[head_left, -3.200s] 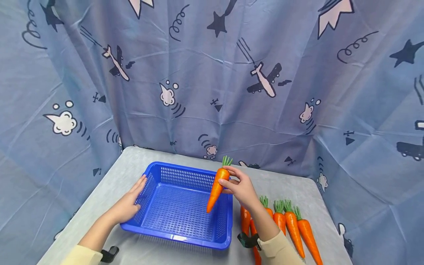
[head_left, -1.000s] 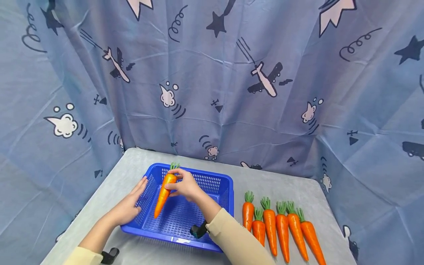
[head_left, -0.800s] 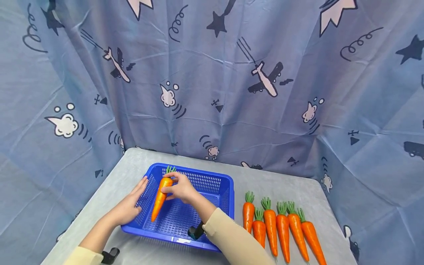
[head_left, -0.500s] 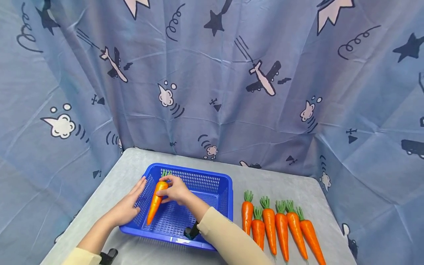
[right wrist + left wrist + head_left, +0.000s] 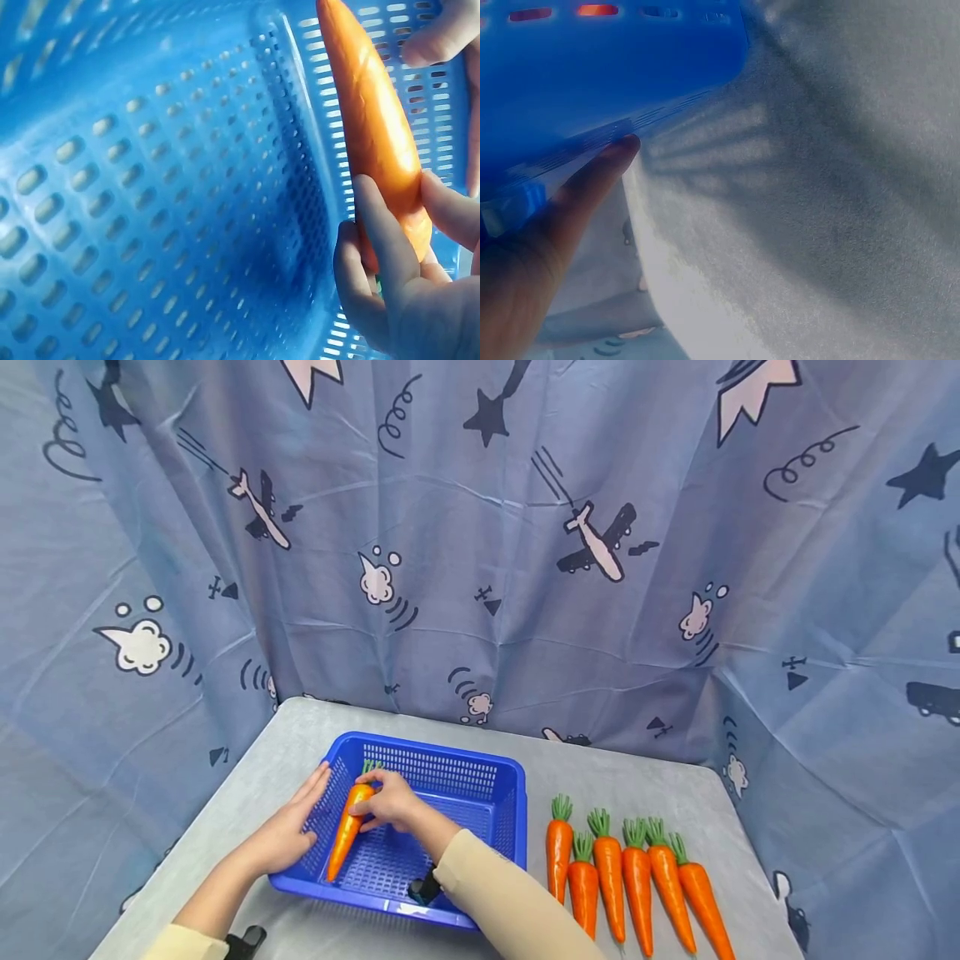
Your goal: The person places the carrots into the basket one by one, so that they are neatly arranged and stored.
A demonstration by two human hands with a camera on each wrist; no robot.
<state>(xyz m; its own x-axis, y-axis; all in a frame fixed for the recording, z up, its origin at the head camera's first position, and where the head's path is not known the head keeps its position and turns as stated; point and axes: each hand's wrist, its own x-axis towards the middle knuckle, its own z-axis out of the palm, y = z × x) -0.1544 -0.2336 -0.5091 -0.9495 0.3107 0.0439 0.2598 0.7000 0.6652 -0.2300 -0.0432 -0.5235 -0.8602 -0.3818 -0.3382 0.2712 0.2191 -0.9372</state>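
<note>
A carrot (image 5: 346, 837) with a green top is held by my right hand (image 5: 392, 804) inside the blue basket (image 5: 450, 914), near its left wall. Thumb and fingers pinch the carrot's thick end; the right wrist view shows the carrot (image 5: 379, 112) between them, its tip pointing away from the hand. My left hand (image 5: 281, 837) rests against the outside of the basket's left wall with fingers straight. In the left wrist view a finger (image 5: 592, 184) touches the basket's side (image 5: 607, 75). Whether the carrot touches the basket floor I cannot tell.
Several carrots (image 5: 638, 889) lie side by side on the grey table (image 5: 600, 768), right of the basket, green tops toward the back. A blue patterned curtain (image 5: 450, 635) encloses the back and sides. Black straps (image 5: 424, 887) sit at the wrists.
My right hand has carried the carrot from the basket's right side leftward, then lowered it along the left wall. The left hand has stayed against the basket.
</note>
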